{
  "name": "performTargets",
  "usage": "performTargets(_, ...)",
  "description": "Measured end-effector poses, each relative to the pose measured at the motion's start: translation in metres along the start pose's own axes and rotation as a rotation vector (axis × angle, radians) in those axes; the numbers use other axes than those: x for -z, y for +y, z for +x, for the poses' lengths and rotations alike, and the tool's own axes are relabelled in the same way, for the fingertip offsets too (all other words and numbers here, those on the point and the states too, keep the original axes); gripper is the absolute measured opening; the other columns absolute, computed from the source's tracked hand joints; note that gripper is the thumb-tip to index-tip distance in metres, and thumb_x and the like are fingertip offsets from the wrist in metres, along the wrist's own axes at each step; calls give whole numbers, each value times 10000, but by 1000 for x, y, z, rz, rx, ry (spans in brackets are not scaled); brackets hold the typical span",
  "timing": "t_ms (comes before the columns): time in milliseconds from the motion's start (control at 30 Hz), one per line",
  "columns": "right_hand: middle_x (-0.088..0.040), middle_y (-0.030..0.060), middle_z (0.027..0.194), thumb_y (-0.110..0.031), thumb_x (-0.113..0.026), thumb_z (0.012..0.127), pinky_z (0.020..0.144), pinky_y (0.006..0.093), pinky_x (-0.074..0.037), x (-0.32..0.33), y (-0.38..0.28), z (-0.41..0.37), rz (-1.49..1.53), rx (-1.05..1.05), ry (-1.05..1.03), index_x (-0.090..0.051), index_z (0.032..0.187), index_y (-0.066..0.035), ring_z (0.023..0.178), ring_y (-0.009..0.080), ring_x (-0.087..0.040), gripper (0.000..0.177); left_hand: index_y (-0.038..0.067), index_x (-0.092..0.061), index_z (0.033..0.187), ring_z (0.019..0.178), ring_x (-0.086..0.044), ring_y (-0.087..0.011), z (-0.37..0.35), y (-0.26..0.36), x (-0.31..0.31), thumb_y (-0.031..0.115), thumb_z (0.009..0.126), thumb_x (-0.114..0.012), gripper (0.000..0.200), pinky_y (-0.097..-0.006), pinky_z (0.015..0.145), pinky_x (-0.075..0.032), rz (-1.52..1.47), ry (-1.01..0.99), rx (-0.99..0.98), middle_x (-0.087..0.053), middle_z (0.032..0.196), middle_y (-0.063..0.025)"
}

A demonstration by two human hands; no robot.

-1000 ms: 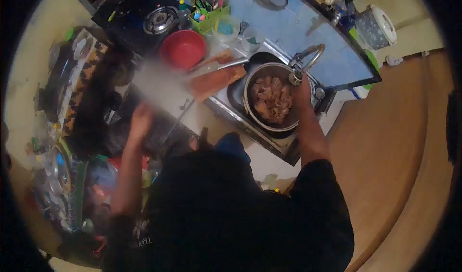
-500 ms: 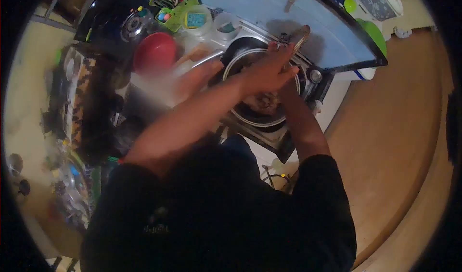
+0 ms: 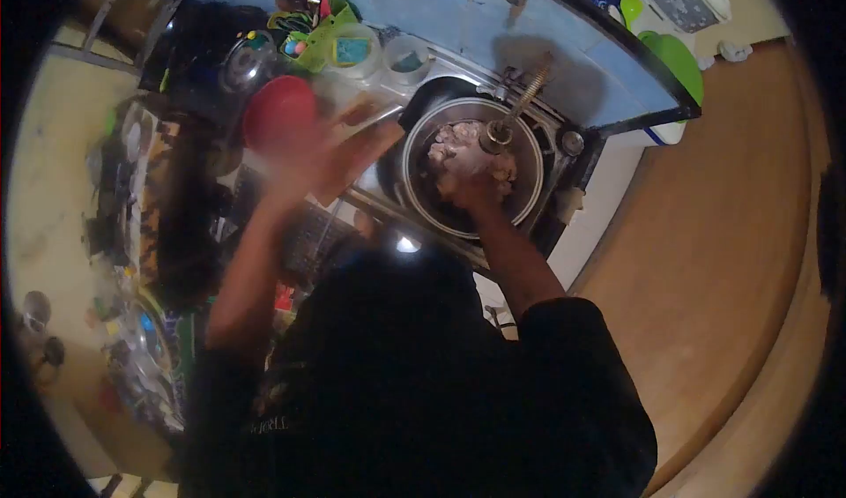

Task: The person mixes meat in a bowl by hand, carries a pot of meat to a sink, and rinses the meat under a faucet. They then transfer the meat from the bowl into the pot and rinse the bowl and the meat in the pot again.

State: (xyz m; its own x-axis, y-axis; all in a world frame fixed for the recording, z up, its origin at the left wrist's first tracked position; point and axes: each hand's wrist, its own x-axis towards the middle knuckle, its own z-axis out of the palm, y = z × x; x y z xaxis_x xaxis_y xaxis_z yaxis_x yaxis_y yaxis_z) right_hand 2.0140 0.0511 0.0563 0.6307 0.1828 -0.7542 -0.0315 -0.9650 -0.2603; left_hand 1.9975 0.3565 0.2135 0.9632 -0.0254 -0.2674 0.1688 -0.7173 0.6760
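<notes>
A large round pot (image 3: 410, 167) sits in the steel sink, holding pale pieces of raw meat (image 3: 458, 141). My right hand (image 3: 476, 188) is down inside the pot among the meat, its fingers hidden. Over the pot hangs a tap (image 3: 529, 88) with a coiled metal neck, its spout (image 3: 496, 137) just above the meat. My left hand (image 3: 295, 170) is off to the left, near a red bowl (image 3: 280, 112) and a flat brown thing (image 3: 363, 159) that looks like a board. A smear blurs its fingers, and any object in them cannot be made out.
Two clear plastic tubs (image 3: 352, 53) and a green basket (image 3: 319, 44) of utensils stand behind the sink. A blue tiled wall (image 3: 467, 13) rises beyond, with a green plate-like item (image 3: 674, 70) at its right end. Cluttered dishes (image 3: 145, 339) lie at left.
My left hand has drawn back from the tap across to the left side. My right hand has shifted left and lies in the meat, and the tap and pot are now uncovered.
</notes>
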Motion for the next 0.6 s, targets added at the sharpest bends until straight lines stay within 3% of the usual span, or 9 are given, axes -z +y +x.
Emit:
performTargets(33,-246,222,1424,-557,-624,704,1068,470,-217,-26,4,23,1,8,-2,-295,1373,-87,1308,398,-235,881,58,-487,1251,1033,-525,-170,-17,-56,4,283,915,-503,405,-309,874,-420,-121,44,52,-542,1195,-115)
performTargets(133,-288,231,1401,-612,-613,675,1049,532,-211,-83,7,69,-315,-130,451,-331,1368,-203,1290,433,-257,853,36,-533,1192,968,-549,-138,-99,-153,6,291,913,-504,380,-277,837,-433,-529,170,376,-597,1104,-111)
performTargets(200,-343,225,1373,-549,-580,748,1010,594,-230,-47,-10,31,569,-482,546,-373,1330,-281,1249,474,-307,674,41,-553,1163,872,-579,-156,-153,-181,1,319,898,-532,384,-286,781,-457,-250,289,616,-624,995,-79)
performTargets(233,-343,225,1373,-549,-580,748,1010,594,-230,-52,-3,41,558,-466,549,-373,1330,-281,1249,474,-307,674,55,-544,1180,833,-583,-159,-187,-209,-3,321,892,-542,392,-296,747,-467,-273,280,630,-620,957,-60)
performTargets(300,-364,226,1360,-496,-473,852,1000,606,-229,-77,25,80,-220,69,273,-337,1361,-216,1223,484,-344,597,74,-537,1191,784,-585,-158,-249,-266,-20,328,885,-552,398,-306,698,-478,-329,286,668,-613,910,-38)
performTargets(333,-364,226,1360,-496,-473,852,1000,606,-229,-91,24,99,-240,96,277,-337,1361,-216,1223,484,-344,597,78,-537,1186,773,-583,-155,-278,-293,-33,332,885,-551,394,-306,684,-478,-392,294,678,-610,900,-35)
performTargets(400,-409,222,1324,-447,-376,911,1007,589,-231,-120,17,123,10,-508,521,-371,1340,-165,1203,478,-371,513,86,-539,1175,752,-580,-147,-335,-342,-67,341,885,-549,386,-305,656,-479,-537,293,670,-603,882,-29)
performTargets(467,-437,222,1292,-447,-377,910,995,581,-255,-116,31,126,-42,-351,450,-398,1318,-145,1199,463,-383,508,94,-541,1164,731,-577,-140,-381,-386,-96,349,884,-547,379,-303,629,-480,-699,268,622,-597,863,-23)
performTargets(600,-499,220,1211,-357,-425,905,928,531,-365,-16,-25,4,187,-17,404,-510,1184,-82,1175,394,-440,401,105,-544,1101,692,-563,-109,-338,-289,-82,346,895,-525,317,-271,560,-462,-924,485,820,-594,846,-13)
